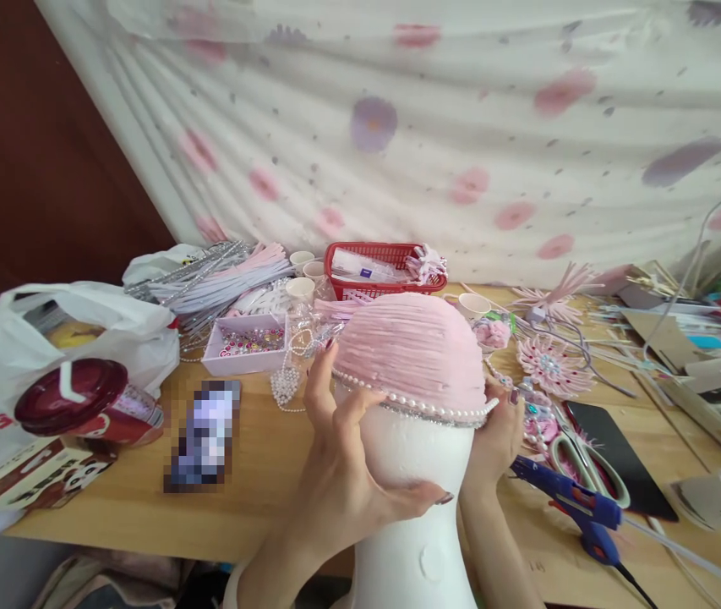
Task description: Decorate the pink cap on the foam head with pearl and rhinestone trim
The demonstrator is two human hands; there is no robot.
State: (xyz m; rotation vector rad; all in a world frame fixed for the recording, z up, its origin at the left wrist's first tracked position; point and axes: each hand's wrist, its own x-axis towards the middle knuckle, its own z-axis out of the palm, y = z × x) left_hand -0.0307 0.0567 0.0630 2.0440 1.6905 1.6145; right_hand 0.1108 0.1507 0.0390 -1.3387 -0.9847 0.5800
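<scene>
A white mannequin head (420, 461) stands before me, wearing a cap of pink fuzzy strips (407, 347). Along the cap's lower edge runs a string of white pearl beads (427, 412), above a silver glittery band. My left hand (341, 465) grips the head from the left, fingers spread; one fingertip presses at the bead string and the thumb lies across the white surface. At the right edge of the cap, my right hand (498, 427) is closed around the bead string's end, with some of its fingers hidden.
A blue glue gun (572, 499) and scissors (579, 461) lie to the right, near a pink flower (555, 365). Leftward are a phone (204, 436), a lidded cup (90, 402) and a bead box (246, 342). A red basket (385, 254) stands behind.
</scene>
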